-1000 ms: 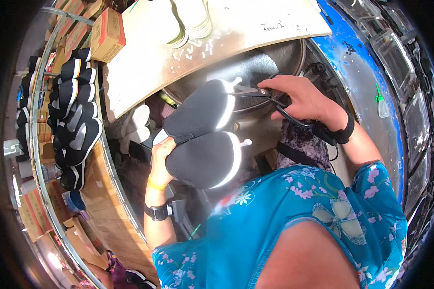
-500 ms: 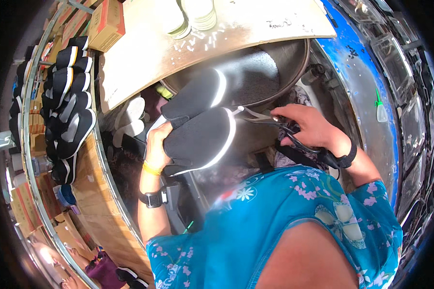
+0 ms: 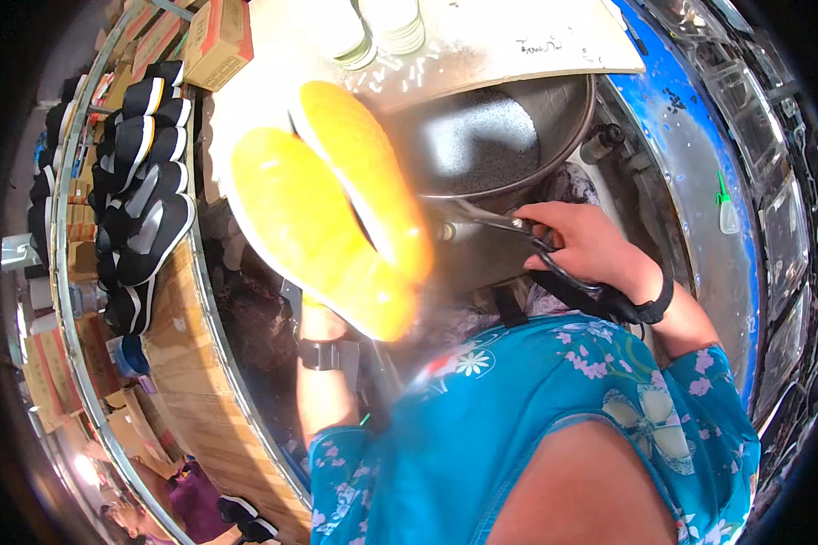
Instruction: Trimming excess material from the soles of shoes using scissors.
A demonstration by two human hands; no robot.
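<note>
A pair of shoes (image 3: 327, 200) is turned with bright yellow-orange soles facing up. They lie side by side, held at the lower end by my left hand (image 3: 323, 321), whose fingers are mostly hidden beneath them. My right hand (image 3: 586, 241) is closed around the dark handles of a pair of scissors (image 3: 486, 218). The blades point left toward the shoes, and their tips are blurred. A gap separates the scissors from the soles.
A round dark basin (image 3: 554, 168) sits under a pale board (image 3: 509, 41), which bears stacked insoles (image 3: 393, 25) and white scraps. Black shoes (image 3: 150, 218) hang along the left rack beside a cardboard box (image 3: 216, 45). A green-tipped bottle (image 3: 727, 211) lies on the blue-edged table at right.
My left hand has turned the shoes over, from black uppers to yellow-orange soles, and brought them left, away from the scissors. My right hand and the scissors stay nearly in place.
</note>
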